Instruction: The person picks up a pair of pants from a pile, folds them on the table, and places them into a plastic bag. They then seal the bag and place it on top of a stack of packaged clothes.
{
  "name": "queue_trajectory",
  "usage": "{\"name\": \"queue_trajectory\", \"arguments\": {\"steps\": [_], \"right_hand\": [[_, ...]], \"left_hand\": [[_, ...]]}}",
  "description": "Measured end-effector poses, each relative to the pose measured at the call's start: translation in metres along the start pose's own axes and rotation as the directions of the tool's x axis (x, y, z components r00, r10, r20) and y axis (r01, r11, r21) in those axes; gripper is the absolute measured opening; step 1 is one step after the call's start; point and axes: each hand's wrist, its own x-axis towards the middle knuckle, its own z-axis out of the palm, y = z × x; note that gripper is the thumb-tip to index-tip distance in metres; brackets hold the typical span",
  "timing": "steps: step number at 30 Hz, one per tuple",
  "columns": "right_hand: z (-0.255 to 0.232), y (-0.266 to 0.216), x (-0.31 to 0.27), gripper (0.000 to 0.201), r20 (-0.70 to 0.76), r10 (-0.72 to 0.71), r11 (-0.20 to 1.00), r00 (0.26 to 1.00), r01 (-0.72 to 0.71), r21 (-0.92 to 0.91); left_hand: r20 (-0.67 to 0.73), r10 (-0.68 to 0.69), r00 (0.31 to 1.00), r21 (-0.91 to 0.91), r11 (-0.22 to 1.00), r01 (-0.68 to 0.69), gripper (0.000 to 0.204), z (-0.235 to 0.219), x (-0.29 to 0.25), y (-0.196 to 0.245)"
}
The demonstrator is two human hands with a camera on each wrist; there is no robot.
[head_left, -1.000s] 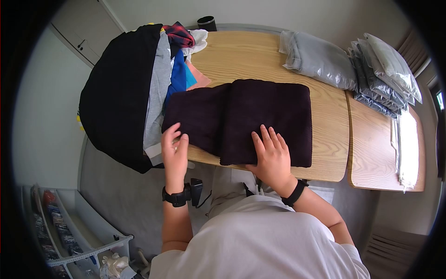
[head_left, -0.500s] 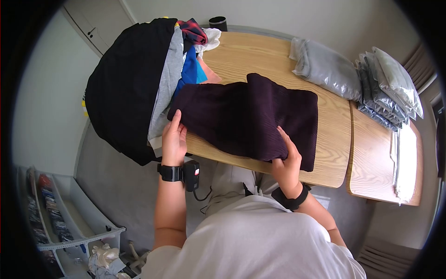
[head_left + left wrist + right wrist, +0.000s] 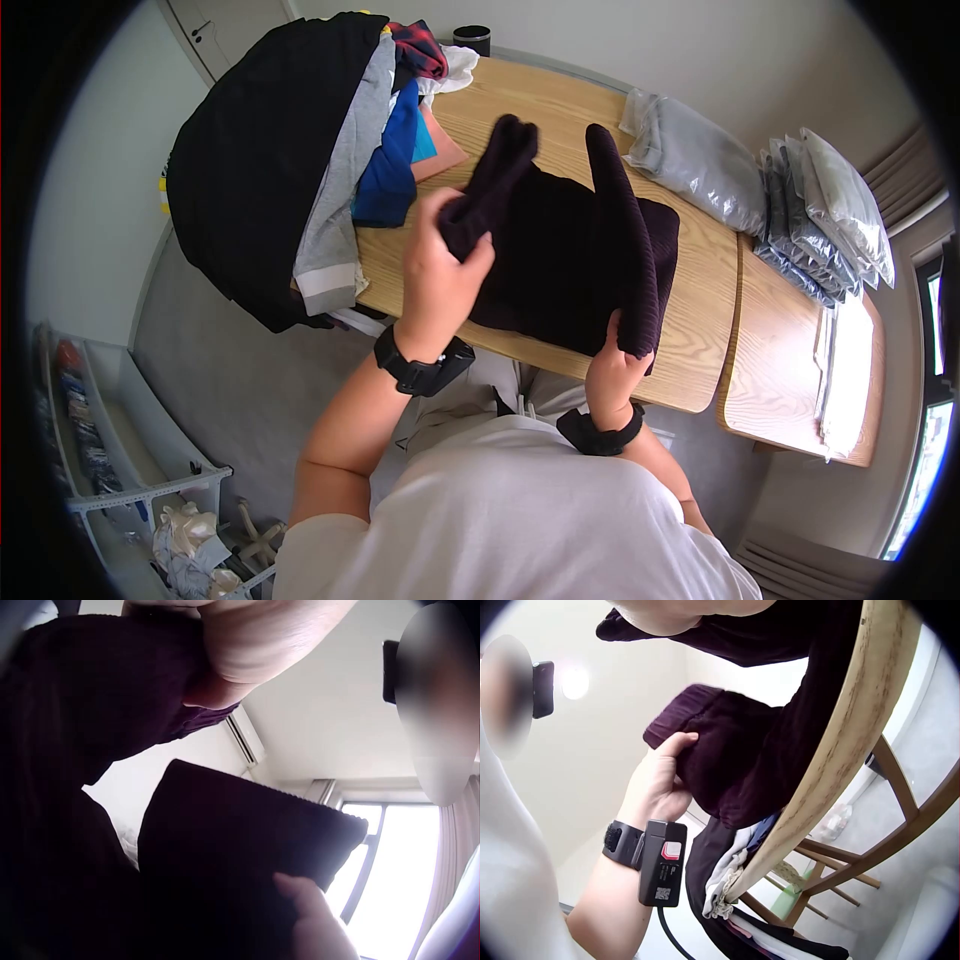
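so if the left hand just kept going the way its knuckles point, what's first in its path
Probably the raised right-hand fold of the dark purple sweater, which the right hand lifts. The left hand, gripping the other fold, points across the table toward it; depth is unclear.

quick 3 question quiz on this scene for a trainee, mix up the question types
1. True or false: both hands grip the dark purple knit garment.
2. Which is beside the clothes pile? A) left hand B) right hand
3. Fill in: the bagged garments lie on the ____.

Key: 1 true; 2 A; 3 wooden table.
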Motion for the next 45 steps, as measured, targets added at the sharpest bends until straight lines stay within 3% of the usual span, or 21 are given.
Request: {"name": "queue_trajectory", "arguments": {"steps": [2, 3, 6, 9, 13, 15, 16, 21, 24, 28, 30, 31, 32, 33, 35, 36, 38, 41, 42, 44, 45], "right_hand": [[0.0, 0.001, -0.001, 0.025, -0.017, -0.01, 1.0, 1.0, 0.01, -0.017], [0.0, 0.002, -0.001, 0.025, -0.039, -0.019, 0.999, 0.999, 0.018, -0.03], [-0.005, -0.001, -0.001, 0.024, -0.033, 0.099, 0.994, 0.994, -0.098, 0.043], [-0.005, 0.0, 0.001, 0.02, -0.101, 0.05, 0.998, 0.994, -0.047, 0.029], [-0.006, -0.003, 0.006, 0.022, -0.173, 0.095, 0.993, 0.98, -0.082, 0.081], [-0.008, -0.001, 0.007, 0.023, -0.22, 0.125, 0.976, 0.967, -0.08, 0.2], [-0.009, 0.001, 0.007, 0.023, -0.222, 0.125, 0.977, 0.967, -0.081, 0.199], [-0.009, -0.005, 0.01, 0.025, -0.273, 0.206, 0.955, 0.94, -0.132, 0.266], [-0.009, -0.001, 0.01, 0.025, -0.283, 0.203, 0.938, 0.937, -0.103, 0.332], [-0.013, 0.002, 0.008, 0.026, -0.282, 0.186, 0.947, 0.941, -0.095, 0.305], [-0.018, 0.003, 0.005, 0.036, -0.142, 0.285, 0.956, 0.948, -0.271, 0.108], [-0.016, 0.003, 0.006, 0.036, -0.143, 0.287, 0.956, 0.947, -0.273, 0.108], [-0.01, -0.006, 0.013, 0.043, -0.052, 0.049, 0.997, 0.997, -0.046, 0.065], [-0.007, -0.013, 0.018, 0.05, 0.048, -0.19, 0.981, 0.981, 0.188, 0.044], [-0.007, -0.019, 0.023, 0.076, 0.386, -0.23, 0.902, 0.893, 0.345, -0.259], [-0.006, -0.024, 0.026, 0.077, 0.518, -0.158, 0.874, 0.841, 0.363, -0.323], [-0.003, -0.025, 0.026, 0.081, 0.657, -0.049, 0.819, 0.752, 0.407, -0.404], [0.0, -0.033, 0.025, 0.083, 0.664, -0.013, 0.758, 0.748, 0.441, -0.482], [0.002, -0.034, 0.024, 0.083, 0.663, -0.012, 0.757, 0.749, 0.44, -0.483], [0.009, -0.036, 0.023, 0.082, 0.59, -0.097, 0.693, 0.801, 0.48, -0.538], [0.014, -0.034, 0.022, 0.082, 0.592, -0.096, 0.691, 0.801, 0.481, -0.539]], "left_hand": [[0.149, 0.244, 0.958, 0.105, 0.96, -0.261, 0.051, 0.009, -0.006, 0.007], [0.269, 0.295, 0.917, 0.117, 0.935, -0.335, 0.054, 0.011, -0.008, 0.012], [0.45, 0.265, 0.853, 0.298, 0.856, -0.423, 0.062, 0.026, -0.024, 0.014], [0.495, 0.281, 0.822, 0.381, 0.781, -0.496, 0.06, 0.034, -0.03, 0.008], [0.429, 0.208, 0.879, 0.214, 0.922, -0.322, 0.058, 0.029, -0.016, 0.014], [0.17, 0.237, 0.957, 0.168, 0.95, -0.265, 0.056, 0.033, -0.013, 0.019], [0.175, 0.258, 0.95, 0.195, 0.937, -0.29, 0.056, 0.034, -0.015, 0.025], [0.357, 0.304, 0.883, 0.245, 0.882, -0.403, 0.054, 0.058, -0.032, 0.029], [0.534, 0.251, 0.808, 0.28, 0.848, -0.449, 0.04, 0.066, -0.041, 0.027], [0.643, 0.184, 0.744, 0.353, 0.791, -0.501, 0.036, 0.074, -0.051, 0.028], [0.617, 0.241, 0.749, 0.338, 0.778, -0.529, 0.033, 0.074, -0.05, 0.025], [0.589, 0.297, 0.752, 0.323, 0.767, -0.555, 0.03, 0.074, -0.051, 0.023], [0.589, 0.296, 0.752, 0.323, 0.767, -0.555, 0.03, 0.073, -0.052, 0.021], [0.588, 0.312, 0.747, 0.241, 0.813, -0.53, 0.034, 0.072, -0.054, 0.017], [0.583, 0.328, 0.743, 0.158, 0.851, -0.5, 0.038, 0.072, -0.065, 0.0], [0.589, 0.341, 0.732, 0.102, 0.868, -0.486, 0.04, 0.073, -0.073, -0.012], [0.597, 0.354, 0.72, 0.046, 0.881, -0.472, 0.042, 0.065, -0.078, -0.026], [0.816, 0.208, 0.539, 0.05, 0.904, -0.425, 0.036, 0.038, -0.065, -0.008], [0.817, 0.209, 0.538, 0.049, 0.904, -0.425, 0.036, 0.034, -0.058, 0.001], [0.949, -0.248, 0.193, 0.29, 0.928, -0.236, 0.029, 0.031, -0.046, 0.016], [0.95, -0.246, 0.193, 0.288, 0.929, -0.233, 0.029, 0.029, -0.05, 0.011]]}}
